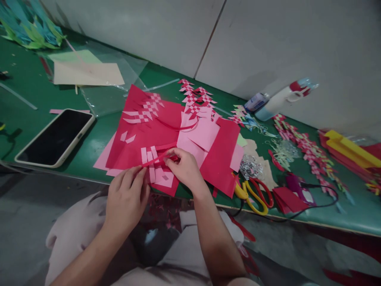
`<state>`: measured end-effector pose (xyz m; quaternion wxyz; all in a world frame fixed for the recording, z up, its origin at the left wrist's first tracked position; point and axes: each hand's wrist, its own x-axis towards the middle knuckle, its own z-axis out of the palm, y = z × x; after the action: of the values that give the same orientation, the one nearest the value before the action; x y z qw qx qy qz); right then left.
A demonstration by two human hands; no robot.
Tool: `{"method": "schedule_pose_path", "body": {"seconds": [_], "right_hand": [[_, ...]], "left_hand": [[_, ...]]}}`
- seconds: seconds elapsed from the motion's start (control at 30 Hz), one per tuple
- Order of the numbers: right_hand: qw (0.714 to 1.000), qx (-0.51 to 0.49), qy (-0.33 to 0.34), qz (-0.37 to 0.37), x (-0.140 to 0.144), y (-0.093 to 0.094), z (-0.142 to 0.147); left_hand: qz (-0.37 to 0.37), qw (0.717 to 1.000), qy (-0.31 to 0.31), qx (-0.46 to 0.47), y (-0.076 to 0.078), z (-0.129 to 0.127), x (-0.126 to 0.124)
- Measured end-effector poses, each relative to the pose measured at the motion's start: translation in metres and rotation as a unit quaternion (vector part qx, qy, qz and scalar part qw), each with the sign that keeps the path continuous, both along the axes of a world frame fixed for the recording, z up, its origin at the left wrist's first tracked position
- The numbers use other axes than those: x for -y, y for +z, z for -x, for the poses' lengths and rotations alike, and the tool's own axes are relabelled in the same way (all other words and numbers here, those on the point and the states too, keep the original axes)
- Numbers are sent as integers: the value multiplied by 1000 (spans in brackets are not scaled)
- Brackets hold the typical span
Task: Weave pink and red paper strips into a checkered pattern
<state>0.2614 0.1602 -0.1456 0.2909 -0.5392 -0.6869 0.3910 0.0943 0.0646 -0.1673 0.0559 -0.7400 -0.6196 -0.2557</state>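
While your right hand [184, 169] pinches the red strip [162, 158] at the tabletop's [89, 147] near edge, left hand [127, 196] fingertips press the woven paper [157, 172] (thin, floppy, tears easily) — grip strip ends lightly.

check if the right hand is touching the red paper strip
Touching: the head view shows the right hand pinching the red paper strip at its fingertips.

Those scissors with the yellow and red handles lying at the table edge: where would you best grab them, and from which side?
Take the scissors by the handle loops, coming from the table's near edge. The loops lie flat, open and uncovered there, while the blade end seems tucked under the red paper, so I cannot see the tips. The right hand is nearer, though it is pinching a red strip now. A black cable lies close by.
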Motion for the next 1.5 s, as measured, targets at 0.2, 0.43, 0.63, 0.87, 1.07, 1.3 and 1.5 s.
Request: {"method": "schedule_pose_path", "body": {"seconds": [0.2,0.43,0.63,0.87,1.07,1.3,1.5], "right_hand": [[1000,1,-3,0,1,1,0],[1000,23,3,-6,1,2,-1],[1000,28,-6,-3,1,2,-2],[1000,18,-9,1,0,0,-3],[1000,12,-9,8,0,-1,-3],[1000,11,-4,1,0,-1,-2],[1000,-18,-2,4,-1,-2,-1]], "left_hand": [[-2,1000,-3,-2,0,0,0],[-7,1000,-8,5,2,0,1],[-20,1000,-6,14,2,2,1],[-38,999,-10,14,2,3,1],[-38,999,-14,9,3,3,2],[-6,999,-28,-17,4,2,2],[13,999,-23,-30,2,0,0]]}}
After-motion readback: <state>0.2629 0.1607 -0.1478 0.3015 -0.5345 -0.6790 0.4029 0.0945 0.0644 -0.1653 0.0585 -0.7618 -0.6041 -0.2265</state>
